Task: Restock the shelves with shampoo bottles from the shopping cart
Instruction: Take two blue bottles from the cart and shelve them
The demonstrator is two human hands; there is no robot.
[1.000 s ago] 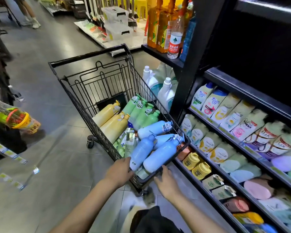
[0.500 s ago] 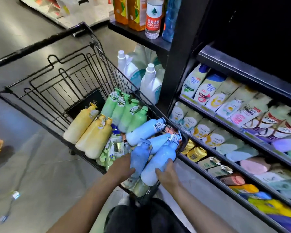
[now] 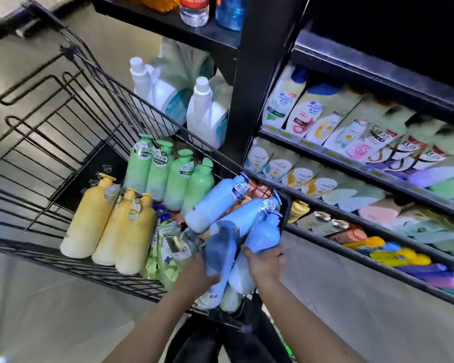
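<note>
While the aisle stands quiet, the stock reads as follows. Shelving unit (image 3: pixel 351 158), black, tiered: rows of shampoo packed face-out, so buyers can read the labels. Shopping cart (image 3: pixel 71 142), wire, parked just beside the shelving, presumably to keep the carry short. Yellow bottles (image 3: pixel 110 226), three, lying side by side; green bottles (image 3: pixel 168 176), four, likewise grouped by colour. Blue bottles (image 3: pixel 220 200), heaped at the near corner, closest to reach. Left hand (image 3: pixel 194 276): fingers wrapped around one blurred blue bottle (image 3: pixel 222 247), tilted clear of the heap. Right hand (image 3: pixel 265 263): fingers curled around the base of another blue bottle (image 3: pixel 265 231), seemingly gripped low for lifting.
</note>
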